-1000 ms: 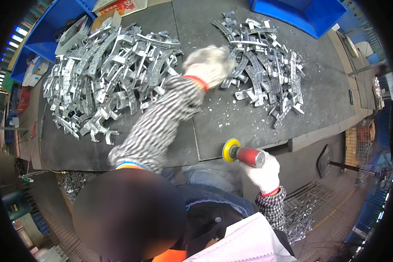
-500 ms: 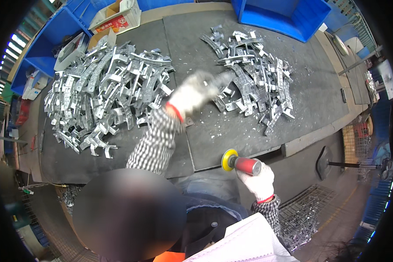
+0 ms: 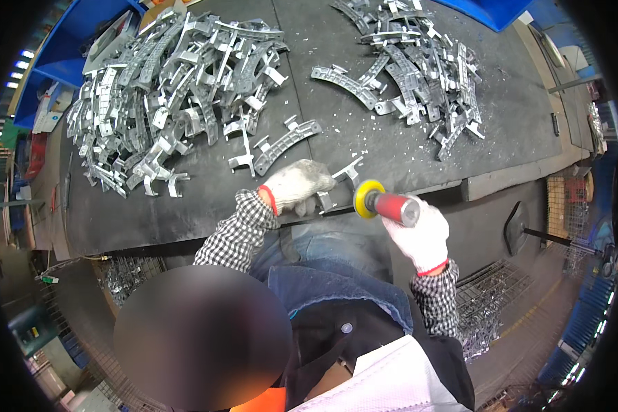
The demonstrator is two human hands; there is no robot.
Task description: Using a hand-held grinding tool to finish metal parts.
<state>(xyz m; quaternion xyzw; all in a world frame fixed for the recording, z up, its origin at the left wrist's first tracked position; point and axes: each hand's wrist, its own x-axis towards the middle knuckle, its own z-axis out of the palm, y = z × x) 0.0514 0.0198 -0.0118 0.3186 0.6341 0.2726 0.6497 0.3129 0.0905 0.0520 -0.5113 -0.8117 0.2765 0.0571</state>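
While I have the left hand (image 3: pixel 301 184) closed on a bracket (image 3: pixel 349 170) at the bench's (image 3: pixel 185 213) near edge, my right hand (image 3: pixel 422 237) grips the sander (image 3: pixel 396 209), yellow disc (image 3: pixel 369 199) near the bracket.

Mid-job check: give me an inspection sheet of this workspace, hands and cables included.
Surface: dark worktop, pale specks scattered right of centre.
Job's things: metal brackets in a larger left pile and smaller right pile; two loose brackets near the larger.
Clutter: small dark object near the right edge.
Hands: gloved left hand holds a bracket near the front edge; gloved right hand grips a red tool, yellow disc close to that bracket, contact unclear.
Cables: none clearly seen.
Surroundings: blue bin far right, wire basket below right.
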